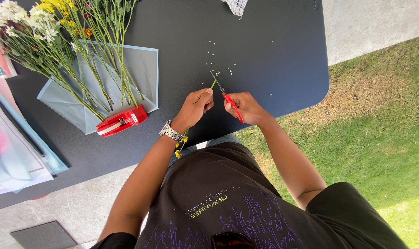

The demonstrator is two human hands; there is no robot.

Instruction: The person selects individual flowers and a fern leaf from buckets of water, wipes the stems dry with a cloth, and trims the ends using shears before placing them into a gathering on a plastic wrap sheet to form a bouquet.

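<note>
My left hand (196,107) grips a thin green flower stem (213,84) over the dark table (265,41). The stem's cut end pokes up past my fingers, and its small yellow blooms (179,150) hang below my wrist, near a silver watch (171,132). My right hand (246,107) holds red-handled scissors (228,97), whose blades point up-left and meet the stem's tip. Small green trimmings (216,57) lie scattered on the table just beyond the blades.
A bunch of white and yellow flowers (57,37) lies on pale blue wrapping paper (140,69) at upper left. A red tape dispenser (122,121) sits at the paper's lower edge. More sheets (16,157) lie far left, grass (384,129) to the right.
</note>
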